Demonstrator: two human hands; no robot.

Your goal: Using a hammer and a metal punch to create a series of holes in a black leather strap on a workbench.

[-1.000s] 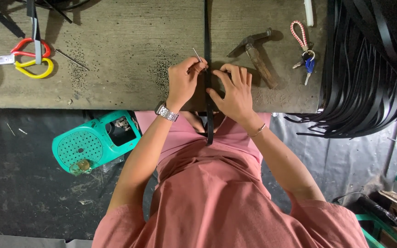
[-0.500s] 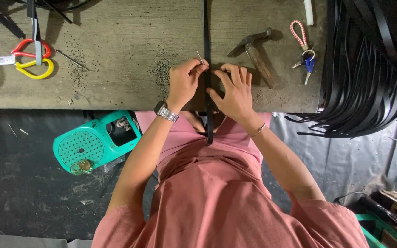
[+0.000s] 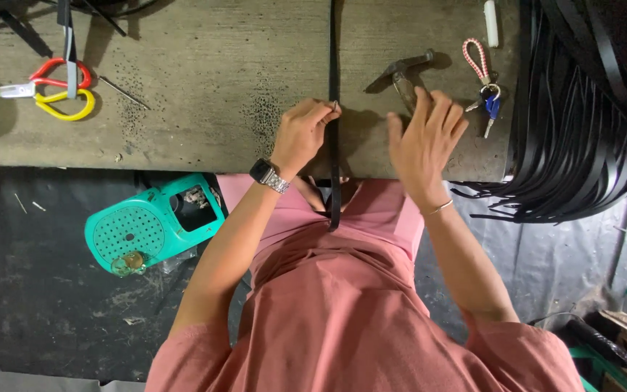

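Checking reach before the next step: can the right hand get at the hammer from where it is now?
Probably yes. The right hand is open with fingers spread, its fingertips right at the hammer handle, and nothing lies between them. The left hand pinches the black strap, well clear.

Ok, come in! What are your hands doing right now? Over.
Left hand pinching a small pin against the black strap. Right hand open, fingers over the hammer. Keys just beside it.

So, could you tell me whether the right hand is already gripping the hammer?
No, the right hand hovers open with fingers spread just over the hammer, not closed round it.
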